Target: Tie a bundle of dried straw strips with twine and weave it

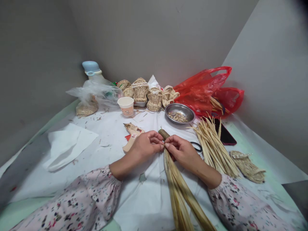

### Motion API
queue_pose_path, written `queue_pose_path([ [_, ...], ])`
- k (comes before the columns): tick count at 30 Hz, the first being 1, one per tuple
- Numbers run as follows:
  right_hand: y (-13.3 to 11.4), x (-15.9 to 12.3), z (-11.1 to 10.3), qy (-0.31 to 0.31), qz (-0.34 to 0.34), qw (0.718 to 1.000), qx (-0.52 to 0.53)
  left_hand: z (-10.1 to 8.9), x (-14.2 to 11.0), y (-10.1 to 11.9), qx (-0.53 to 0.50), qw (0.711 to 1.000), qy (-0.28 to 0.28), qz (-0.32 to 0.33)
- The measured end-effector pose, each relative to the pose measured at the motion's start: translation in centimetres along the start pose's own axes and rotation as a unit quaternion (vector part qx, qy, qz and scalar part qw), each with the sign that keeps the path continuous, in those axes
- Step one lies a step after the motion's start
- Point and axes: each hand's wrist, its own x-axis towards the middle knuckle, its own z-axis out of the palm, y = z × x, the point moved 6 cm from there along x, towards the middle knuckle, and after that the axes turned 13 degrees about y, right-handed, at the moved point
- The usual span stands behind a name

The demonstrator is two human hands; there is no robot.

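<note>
Long dry tan-green leaf strips (176,186) run from my fingertips down toward the table's near edge. My left hand (149,142) has thumb and fingers pinched at the top end of these strips. From the other side my right hand (180,150) pinches the same end, its fingertips almost touching the left ones. Just beyond the fingers lies a brownish-green cylinder (164,134), partly hidden by my hands. A black loop (196,146), its other part covered, shows behind my right hand. Left of my left hand is a beige-handled tool (131,142) beside a pointed brown piece (132,128).
A pile of pale strips (214,147) lies right, with a phone (226,133) and woven slipper-like piece (249,166) nearby. Behind stand a metal bowl (168,118), paper cup (126,107), woven pieces (141,89), red bag (199,89) and blue-capped bottle (91,67). White paper (69,144) lies left.
</note>
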Motion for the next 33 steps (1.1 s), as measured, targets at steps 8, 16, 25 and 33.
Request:
queue_pose_path([
  [8,-0.13,0.03,0.18,-0.012,0.010,1.000,0.016,0.03,0.05,0.10,0.006,1.000,0.000,0.009],
  [16,-0.25,0.03,0.15,-0.003,0.014,1.000,0.014,-0.04,-0.06,0.36,0.015,1.000,0.008,0.007],
  [25,0.41,0.18,0.32,-0.009,0.023,0.999,0.024,-0.02,-0.04,0.22,0.013,1.000,0.001,0.003],
  [33,0.42,0.16,0.33,-0.009,0.026,0.999,0.027,-0.04,-0.08,0.20,0.018,1.000,0.000,0.002],
])
